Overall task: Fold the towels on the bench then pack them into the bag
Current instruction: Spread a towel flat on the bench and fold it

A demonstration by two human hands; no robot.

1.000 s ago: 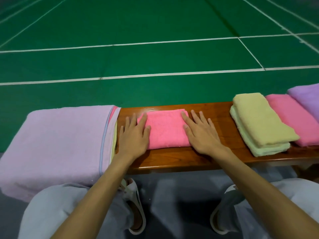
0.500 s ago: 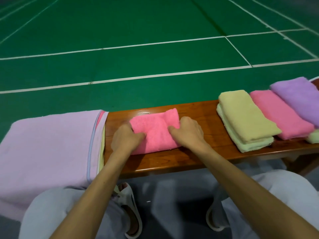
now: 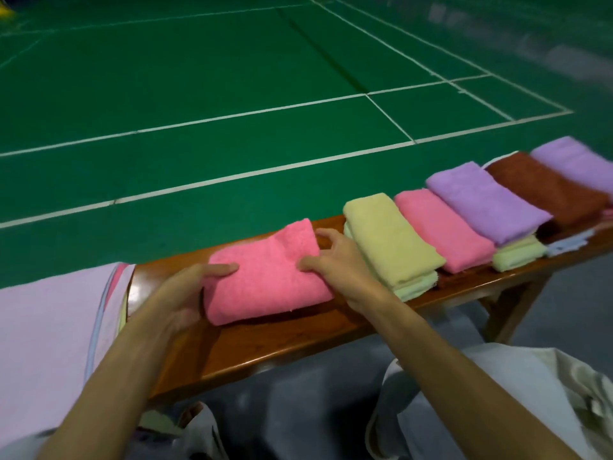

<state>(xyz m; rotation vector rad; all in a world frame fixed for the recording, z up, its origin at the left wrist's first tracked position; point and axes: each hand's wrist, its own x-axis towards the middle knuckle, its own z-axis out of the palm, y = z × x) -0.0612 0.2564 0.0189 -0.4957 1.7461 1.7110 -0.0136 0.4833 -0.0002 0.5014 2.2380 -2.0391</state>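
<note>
Fold looks done, now placing: left hand (image 3: pixel 185 293) and right hand (image 3: pixel 338 263) each grasp an end of the folded pink terry towel (image 3: pixel 265 277), thumbs on top, towel between them low over the brown wooden bench (image 3: pixel 265 340); next it needs setting down square beside the folded pale-yellow towel stack (image 3: pixel 388 240).

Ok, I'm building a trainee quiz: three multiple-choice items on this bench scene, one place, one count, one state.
1. The yellow towel lies where from the held pink towel? A left; B right; C underneath.
2. How many purple towels in the folded row on the bench? A one; B four; C two.
3. The held pink towel is: A folded; B spread open; C hanging off the bench.
Answers: 1 B, it sits past the right hand. 2 C, two show. 3 A, left hand and right hand grip its folded ends.
</note>
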